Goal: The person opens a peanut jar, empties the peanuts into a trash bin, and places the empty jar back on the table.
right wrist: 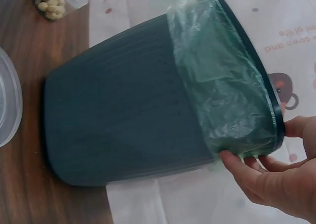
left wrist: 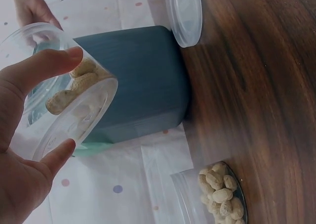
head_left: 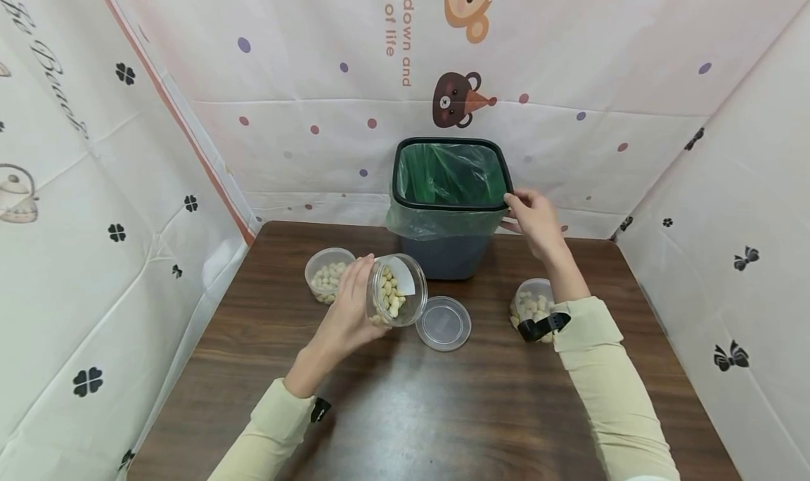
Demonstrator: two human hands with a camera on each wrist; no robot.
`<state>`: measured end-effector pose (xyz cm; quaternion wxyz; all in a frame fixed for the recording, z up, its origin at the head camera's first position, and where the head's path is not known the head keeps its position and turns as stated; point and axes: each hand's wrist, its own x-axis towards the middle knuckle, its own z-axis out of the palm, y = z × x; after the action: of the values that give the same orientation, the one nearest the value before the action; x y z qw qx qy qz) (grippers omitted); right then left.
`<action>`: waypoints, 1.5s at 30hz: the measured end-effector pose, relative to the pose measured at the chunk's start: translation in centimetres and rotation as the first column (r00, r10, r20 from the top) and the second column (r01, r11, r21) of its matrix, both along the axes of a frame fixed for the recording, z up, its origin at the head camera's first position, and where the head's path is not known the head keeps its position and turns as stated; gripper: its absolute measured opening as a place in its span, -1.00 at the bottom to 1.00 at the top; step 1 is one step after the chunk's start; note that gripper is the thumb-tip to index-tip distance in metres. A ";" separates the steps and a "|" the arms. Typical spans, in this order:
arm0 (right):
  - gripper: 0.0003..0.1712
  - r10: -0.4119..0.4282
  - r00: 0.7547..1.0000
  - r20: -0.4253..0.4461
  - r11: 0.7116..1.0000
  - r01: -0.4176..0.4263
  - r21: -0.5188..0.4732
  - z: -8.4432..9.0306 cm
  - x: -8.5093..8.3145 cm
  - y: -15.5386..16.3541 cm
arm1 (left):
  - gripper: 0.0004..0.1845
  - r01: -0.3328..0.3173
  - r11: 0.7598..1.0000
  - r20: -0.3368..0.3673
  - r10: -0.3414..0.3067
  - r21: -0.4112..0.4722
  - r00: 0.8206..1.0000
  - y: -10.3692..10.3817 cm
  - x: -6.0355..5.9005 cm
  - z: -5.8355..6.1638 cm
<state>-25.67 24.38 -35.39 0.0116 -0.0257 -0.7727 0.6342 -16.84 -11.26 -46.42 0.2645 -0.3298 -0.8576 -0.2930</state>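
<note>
Fingers and thumb of the left hand (head_left: 346, 311) curled round a clear jar (head_left: 396, 290) of peanuts, tipped on its side just above the wooden table (head_left: 443, 411), its mouth toward one o'clock. Its lid (head_left: 444, 323) lay flat at the jar's four o'clock. The right hand (head_left: 534, 217) pinched the rim of the dark bin (head_left: 451, 193) with its green liner (right wrist: 222, 85), at the bin's three o'clock. Two more peanut jars (head_left: 326, 276) (head_left: 531, 306) stood on the table.

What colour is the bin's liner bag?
Green bin liner, translucent; clearest in the head view.
</note>
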 end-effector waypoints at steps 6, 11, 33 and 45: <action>-0.27 -0.012 1.000 0.022 0.999 0.011 0.045 -0.3 0.2 0.5 | 0.31 0.009 1.000 -0.014 -0.009 0.003 1.000 0.1 -0.1 -0.1; -0.35 -0.032 0.999 0.007 0.982 0.030 0.186 0.1 0.6 0.9 | 0.32 0.016 1.000 -0.012 -0.016 0.007 1.000 0.1 -0.2 -0.1; -0.45 -0.054 0.999 -0.005 0.991 0.053 -0.122 -0.9 0.0 0.1 | 0.38 0.044 0.999 -0.088 -0.044 -0.009 0.995 -0.6 -1.1 2.3; -0.51 -0.035 0.998 -0.054 0.987 0.027 -0.156 -1.9 0.3 -0.3 | 0.34 0.020 0.998 -0.194 -0.032 -0.066 0.980 -1.4 -3.0 8.2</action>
<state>-25.34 24.06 -37.33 0.0412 -0.0206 -0.7199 0.6925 -19.89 -12.66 -38.22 0.3327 -0.3764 -0.8320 -0.2352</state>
